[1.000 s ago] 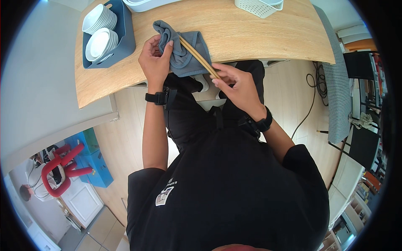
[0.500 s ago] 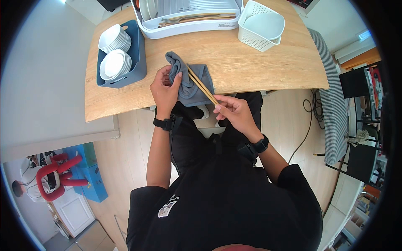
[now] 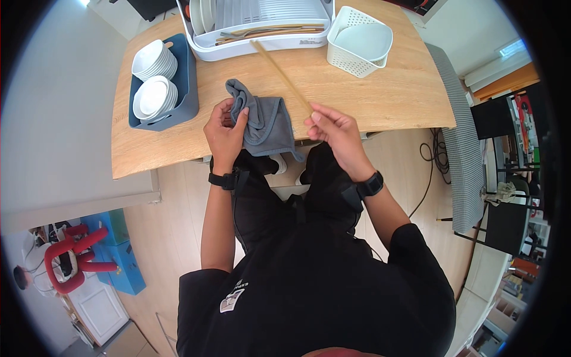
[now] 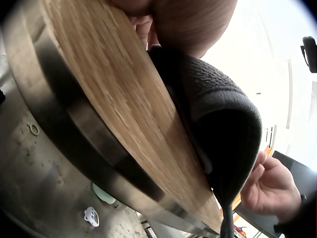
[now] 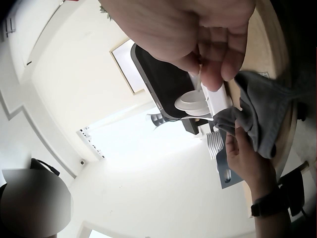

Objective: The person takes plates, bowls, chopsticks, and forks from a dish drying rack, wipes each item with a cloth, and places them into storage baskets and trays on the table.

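In the head view the left hand [image 3: 225, 134] grips a bunched grey cloth [image 3: 272, 128] that hangs over the table's front edge. To its right, the right hand [image 3: 340, 138] pinches the wooden chopsticks [image 3: 283, 77] at their near end; they slant up and left over the table, clear of the cloth, and overlap so I cannot tell them apart. The left wrist view shows the cloth [image 4: 223, 104] folded below the left hand [image 4: 185, 22]. In the right wrist view, the right hand's [image 5: 198, 37] fingertips are together.
A white dish rack [image 3: 262, 46] with plates and utensils stands at the table's [image 3: 208, 126] back. On the left is a blue bin [image 3: 189, 98] with stacked white bowls [image 3: 156, 59]; at back right, a white perforated basket [image 3: 350, 63] holds a pale container [image 3: 364, 41].
The right hand has lifted the chopsticks off the cloth, and their far ends now reach up towards the rack. The left hand keeps hold of the cloth. The head view has shifted.
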`<control>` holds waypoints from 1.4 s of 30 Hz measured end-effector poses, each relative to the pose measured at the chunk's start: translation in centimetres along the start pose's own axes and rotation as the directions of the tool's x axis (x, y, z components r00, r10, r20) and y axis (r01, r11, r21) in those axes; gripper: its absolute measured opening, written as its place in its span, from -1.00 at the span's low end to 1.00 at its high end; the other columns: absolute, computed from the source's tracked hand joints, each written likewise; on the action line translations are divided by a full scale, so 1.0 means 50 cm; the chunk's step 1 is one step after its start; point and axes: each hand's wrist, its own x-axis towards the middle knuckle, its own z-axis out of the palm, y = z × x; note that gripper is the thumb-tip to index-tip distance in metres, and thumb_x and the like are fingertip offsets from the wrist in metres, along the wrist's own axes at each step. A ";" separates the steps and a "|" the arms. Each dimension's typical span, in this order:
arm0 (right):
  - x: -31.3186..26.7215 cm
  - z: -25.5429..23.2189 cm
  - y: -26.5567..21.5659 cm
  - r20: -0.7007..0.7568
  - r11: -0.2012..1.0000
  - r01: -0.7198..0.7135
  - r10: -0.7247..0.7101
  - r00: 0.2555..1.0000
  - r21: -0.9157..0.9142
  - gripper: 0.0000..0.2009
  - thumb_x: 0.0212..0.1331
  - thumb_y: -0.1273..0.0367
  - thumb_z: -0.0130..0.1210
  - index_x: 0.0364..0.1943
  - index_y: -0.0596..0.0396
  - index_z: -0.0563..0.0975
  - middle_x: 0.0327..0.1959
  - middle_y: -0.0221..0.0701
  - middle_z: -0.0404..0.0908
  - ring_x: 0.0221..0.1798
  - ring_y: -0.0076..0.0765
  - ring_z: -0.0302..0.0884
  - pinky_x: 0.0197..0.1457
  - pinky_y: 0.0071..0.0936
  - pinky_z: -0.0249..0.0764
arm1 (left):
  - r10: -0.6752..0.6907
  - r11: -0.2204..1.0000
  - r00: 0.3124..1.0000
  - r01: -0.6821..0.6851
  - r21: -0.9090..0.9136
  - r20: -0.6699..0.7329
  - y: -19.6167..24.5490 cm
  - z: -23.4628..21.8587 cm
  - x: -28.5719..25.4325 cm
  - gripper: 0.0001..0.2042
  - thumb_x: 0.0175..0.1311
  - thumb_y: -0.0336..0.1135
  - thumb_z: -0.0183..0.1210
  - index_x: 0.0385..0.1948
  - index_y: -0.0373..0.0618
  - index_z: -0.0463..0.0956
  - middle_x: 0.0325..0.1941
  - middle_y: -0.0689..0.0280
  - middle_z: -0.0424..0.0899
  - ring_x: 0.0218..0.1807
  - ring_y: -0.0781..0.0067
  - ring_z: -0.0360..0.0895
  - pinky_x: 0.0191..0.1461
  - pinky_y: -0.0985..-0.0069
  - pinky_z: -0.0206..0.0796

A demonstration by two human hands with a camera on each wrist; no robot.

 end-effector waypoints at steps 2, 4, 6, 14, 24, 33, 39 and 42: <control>0.037 0.010 -0.030 -0.002 0.998 0.055 -0.055 0.998 -0.018 -0.58 0.31 0.35 0.15 0.18 0.30 0.46 -0.17 -0.23 0.68 -0.27 -0.50 0.64 -0.10 -0.54 0.59 | -0.002 1.000 1.000 0.002 0.009 -0.009 0.011 0.001 0.000 -0.65 0.15 -0.44 0.36 -0.04 -0.34 0.52 -0.20 0.21 0.71 -0.25 0.56 0.62 -0.23 0.64 0.44; 0.079 0.018 -0.050 -0.018 0.993 0.113 -0.113 0.993 -0.028 -0.60 0.31 0.35 0.15 0.16 0.30 0.47 -0.16 -0.21 0.68 -0.24 -0.47 0.65 -0.08 -0.52 0.60 | -0.007 1.000 1.000 0.007 0.020 -0.017 0.018 0.000 -0.004 -0.65 0.14 -0.43 0.36 -0.04 -0.34 0.52 -0.20 0.20 0.71 -0.26 0.56 0.62 -0.23 0.63 0.44; 0.111 0.028 -0.068 -0.010 0.993 0.119 -0.119 0.993 -0.016 -0.60 0.31 0.35 0.15 0.16 0.30 0.47 -0.16 -0.21 0.68 -0.23 -0.46 0.65 -0.08 -0.53 0.60 | -0.084 0.996 0.996 0.085 -0.021 0.022 0.019 -0.002 -0.003 -0.67 0.17 -0.48 0.34 -0.04 -0.35 0.52 -0.12 0.23 0.66 -0.11 0.55 0.58 -0.07 0.61 0.42; 0.135 0.015 -0.089 0.048 0.992 0.096 -0.092 0.995 -0.085 -0.64 0.34 0.34 0.13 0.15 0.22 0.50 -0.17 -0.30 0.69 -0.21 -0.53 0.64 -0.06 -0.57 0.58 | -0.006 1.000 1.000 0.006 -0.014 -0.008 0.003 0.002 -0.002 -0.65 0.14 -0.41 0.36 -0.06 -0.33 0.53 -0.22 0.18 0.72 -0.29 0.54 0.62 -0.24 0.63 0.44; 0.036 -0.002 0.016 0.223 0.934 0.004 0.081 0.971 -0.358 -0.67 0.29 0.42 0.15 0.09 0.31 0.54 -0.24 -0.29 0.71 -0.27 -0.54 0.65 -0.14 -0.59 0.59 | -0.077 0.996 0.997 0.077 0.036 0.011 0.039 -0.002 -0.004 -0.65 0.14 -0.42 0.37 -0.05 -0.32 0.55 -0.14 0.20 0.69 -0.16 0.52 0.60 -0.09 0.58 0.44; 0.107 -0.006 -0.068 0.082 0.958 0.125 -0.107 0.991 -0.260 -0.66 0.34 0.31 0.14 0.08 0.26 0.56 -0.22 -0.27 0.71 -0.23 -0.52 0.66 -0.07 -0.58 0.59 | 0.006 0.999 1.000 -0.006 0.033 -0.015 0.029 0.001 -0.002 -0.66 0.14 -0.44 0.35 -0.07 -0.35 0.53 -0.22 0.15 0.72 -0.26 0.50 0.65 -0.13 0.57 0.47; 0.239 -0.012 -0.169 0.158 0.819 0.315 -0.272 0.949 -0.480 -0.68 0.33 0.29 0.14 0.04 0.22 0.60 -0.21 -0.31 0.73 -0.27 -0.58 0.65 -0.11 -0.63 0.58 | -0.001 0.998 1.000 0.002 0.069 -0.013 0.037 0.000 -0.003 -0.66 0.13 -0.42 0.36 -0.08 -0.33 0.54 -0.23 0.15 0.73 -0.28 0.49 0.65 -0.19 0.58 0.47; 0.307 -0.013 -0.214 0.261 0.699 0.365 -0.256 0.931 -0.615 -0.72 0.31 0.36 0.13 0.02 0.21 0.61 -0.25 -0.34 0.73 -0.30 -0.60 0.64 -0.17 -0.68 0.57 | 0.010 0.998 1.000 -0.009 0.062 -0.016 0.032 -0.001 -0.003 -0.66 0.13 -0.40 0.37 -0.08 -0.33 0.55 -0.23 0.16 0.73 -0.29 0.49 0.64 -0.22 0.59 0.47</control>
